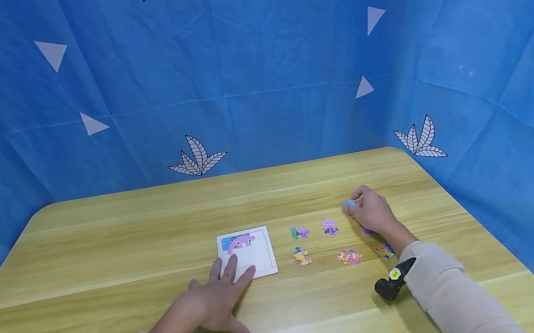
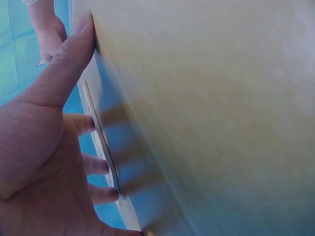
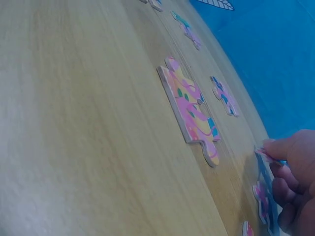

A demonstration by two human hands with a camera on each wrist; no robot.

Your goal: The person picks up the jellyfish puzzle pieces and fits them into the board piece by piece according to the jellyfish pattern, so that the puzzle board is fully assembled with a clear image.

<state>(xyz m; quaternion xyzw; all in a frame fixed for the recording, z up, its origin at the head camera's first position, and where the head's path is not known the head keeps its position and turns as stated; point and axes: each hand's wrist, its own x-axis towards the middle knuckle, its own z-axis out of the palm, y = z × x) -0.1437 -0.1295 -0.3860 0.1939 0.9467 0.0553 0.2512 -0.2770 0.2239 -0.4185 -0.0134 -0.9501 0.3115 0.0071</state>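
In the head view a square white puzzle tray lies on the table, with blue and pink pieces fitted along its upper left. My left hand spreads its straight fingers over the tray's lower left corner, the fingertips touching it. At the far right of the loose pieces, my right hand pinches a blue puzzle piece between thumb and fingers. The right wrist view shows that pinched piece just over the tabletop. Much of it is hidden by the fingers.
Several loose puzzle pieces lie between the tray and my right hand, among them a yellow one, a pink one and a yellow-pink one. Another piece sits beside my right wrist. A blue curtain hangs behind the wooden table.
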